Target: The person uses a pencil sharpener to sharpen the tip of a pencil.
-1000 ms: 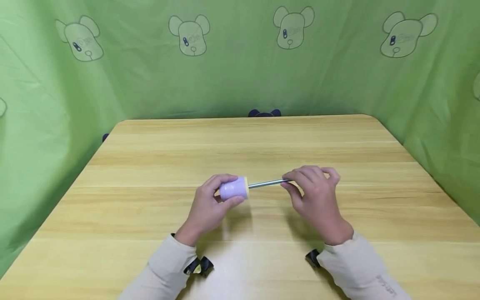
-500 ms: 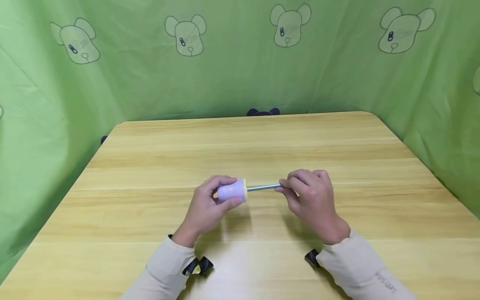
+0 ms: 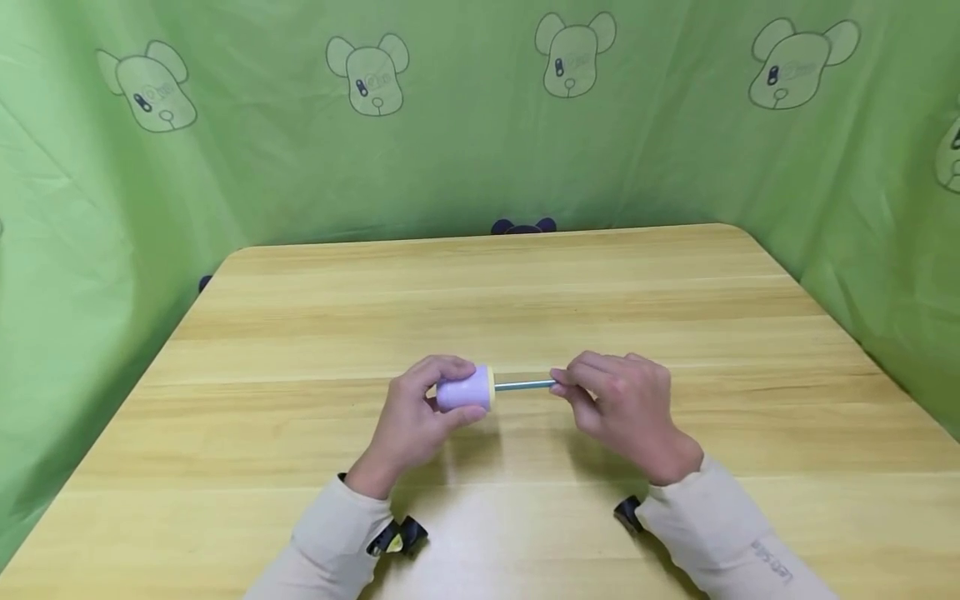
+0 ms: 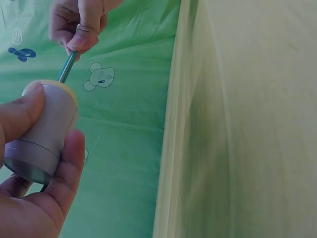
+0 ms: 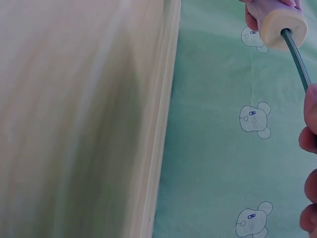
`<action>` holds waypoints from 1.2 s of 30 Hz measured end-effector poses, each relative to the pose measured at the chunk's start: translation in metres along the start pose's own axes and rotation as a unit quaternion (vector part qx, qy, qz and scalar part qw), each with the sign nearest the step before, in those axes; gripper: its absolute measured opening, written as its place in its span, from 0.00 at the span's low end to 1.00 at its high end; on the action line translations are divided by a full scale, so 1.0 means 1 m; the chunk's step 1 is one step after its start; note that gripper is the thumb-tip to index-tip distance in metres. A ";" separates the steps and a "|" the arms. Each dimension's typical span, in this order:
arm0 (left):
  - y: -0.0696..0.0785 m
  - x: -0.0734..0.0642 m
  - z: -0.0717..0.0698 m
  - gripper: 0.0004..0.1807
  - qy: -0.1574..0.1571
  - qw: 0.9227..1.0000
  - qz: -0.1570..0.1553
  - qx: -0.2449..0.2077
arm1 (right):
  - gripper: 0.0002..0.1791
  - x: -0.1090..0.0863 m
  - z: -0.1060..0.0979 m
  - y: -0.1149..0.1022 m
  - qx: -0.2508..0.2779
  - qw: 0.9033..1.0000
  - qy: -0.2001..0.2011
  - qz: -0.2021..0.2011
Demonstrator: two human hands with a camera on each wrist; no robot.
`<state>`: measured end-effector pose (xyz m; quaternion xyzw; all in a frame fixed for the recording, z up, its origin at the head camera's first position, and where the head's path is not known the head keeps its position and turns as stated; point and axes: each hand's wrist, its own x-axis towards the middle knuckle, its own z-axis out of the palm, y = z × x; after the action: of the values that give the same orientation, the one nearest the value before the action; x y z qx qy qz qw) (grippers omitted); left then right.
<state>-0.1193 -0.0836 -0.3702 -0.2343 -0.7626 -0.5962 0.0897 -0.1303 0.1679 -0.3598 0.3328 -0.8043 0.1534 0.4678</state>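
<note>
My left hand (image 3: 411, 421) grips a lavender, barrel-shaped pencil sharpener (image 3: 463, 390) lying sideways above the table, thumb on the near side and fingers on the far side. Its cream end (image 5: 277, 30) faces right and has a round hole. A shiny green pencil (image 3: 523, 385) is in that hole, its tip hidden inside. My right hand (image 3: 626, 408) pinches the pencil's other end between thumb and fingertips. In the left wrist view, the pencil (image 4: 68, 67) runs from the sharpener up to the right fingers.
Beneath both hands is a light wood-grain table (image 3: 480, 292). Green cloth (image 3: 465, 158) printed with bear heads hangs behind it and along both sides. Small black devices (image 3: 397, 537) sit at both cuffs.
The right hand has shifted left toward the sharpener, and its fingers have rolled on the pencil. Less of the pencil shows between hand and sharpener. The left hand keeps its grip, slightly lower in view.
</note>
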 end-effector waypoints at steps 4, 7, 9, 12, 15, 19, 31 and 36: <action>-0.002 -0.001 0.002 0.20 0.006 1.000 0.020 0.018 | 0.12 -0.003 -0.004 0.000 0.025 0.998 -0.052 0.032; -0.003 -0.002 0.003 0.20 0.006 0.999 0.035 0.027 | 0.06 -0.005 -0.006 -0.002 0.043 0.992 -0.100 0.065; -0.004 -0.002 0.004 0.20 0.004 0.998 0.051 0.035 | 0.08 -0.005 -0.007 -0.003 0.052 0.986 -0.134 0.089; -0.007 -0.002 0.004 0.20 -0.003 0.996 0.079 0.050 | 0.10 -0.005 -0.009 -0.004 0.069 0.975 -0.177 0.119; -0.009 -0.003 0.005 0.19 -0.004 0.993 0.102 0.063 | 0.10 -0.006 -0.010 -0.003 0.080 0.970 -0.191 0.128; -0.008 -0.003 0.007 0.19 -0.005 0.993 0.098 0.071 | 0.06 -0.009 -0.008 -0.001 0.069 0.977 -0.161 0.122; -0.002 -0.002 0.011 0.19 -0.009 0.997 0.048 0.063 | 0.15 -0.006 -0.004 0.000 0.035 0.994 -0.047 0.097; 0.001 0.000 0.011 0.20 -0.002 0.998 0.044 0.052 | 0.15 -0.003 -0.004 0.003 0.042 0.995 -0.044 0.084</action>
<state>-0.1169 -0.0729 -0.3727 -0.2637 -0.7819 -0.5505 0.1269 -0.1290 0.1733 -0.3603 0.2896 -0.8420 0.2115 0.4030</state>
